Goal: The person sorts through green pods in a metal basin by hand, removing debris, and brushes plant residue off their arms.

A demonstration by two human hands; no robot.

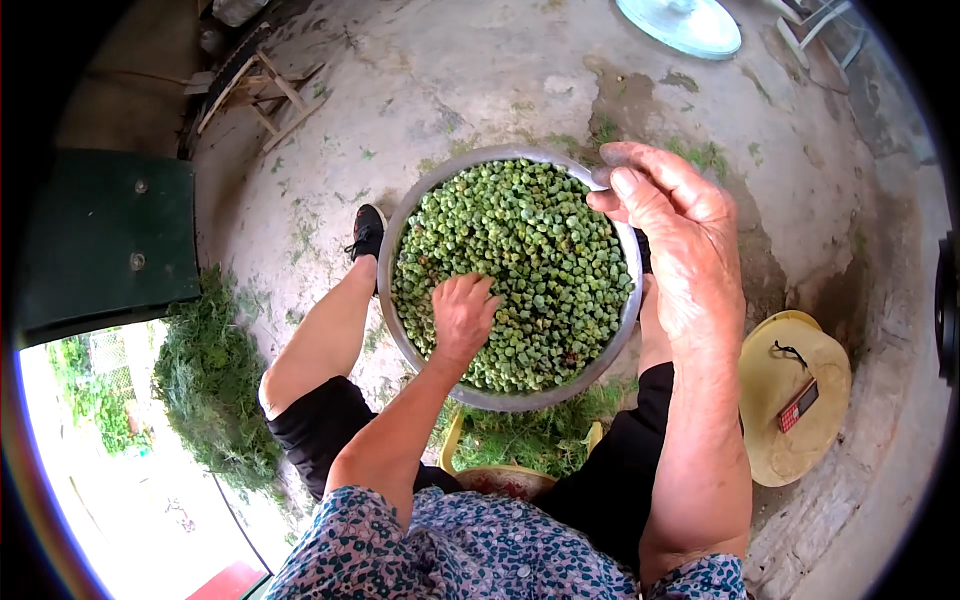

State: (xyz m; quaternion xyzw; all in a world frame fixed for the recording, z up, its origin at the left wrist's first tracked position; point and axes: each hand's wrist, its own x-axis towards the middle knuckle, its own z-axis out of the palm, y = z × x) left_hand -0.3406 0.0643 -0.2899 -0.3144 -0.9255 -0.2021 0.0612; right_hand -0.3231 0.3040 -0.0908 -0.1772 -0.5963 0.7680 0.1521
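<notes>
A wide round metal basin [625, 341] stands before me between my knees, heaped with small green, ribbed seed pods or buds [517, 225]. My left hand [463, 315] rests on the pods left of the middle, fingers curled down; whether it grips any of them cannot be seen. My right hand [667, 217] is raised over the basin's right rim, nearer the camera. Its thumb and fingers are bent towards each other, the fingertips darkened, and no object shows clearly between them.
Feathery green stalks [214, 390] are piled at the left, with more under the basin. A yellow stool [802, 442] at the right bears a red phone [798, 406]. A round lid [682, 26] and a wooden frame [281, 94] lie farther off, and a dark green door panel [105, 232] is at the left.
</notes>
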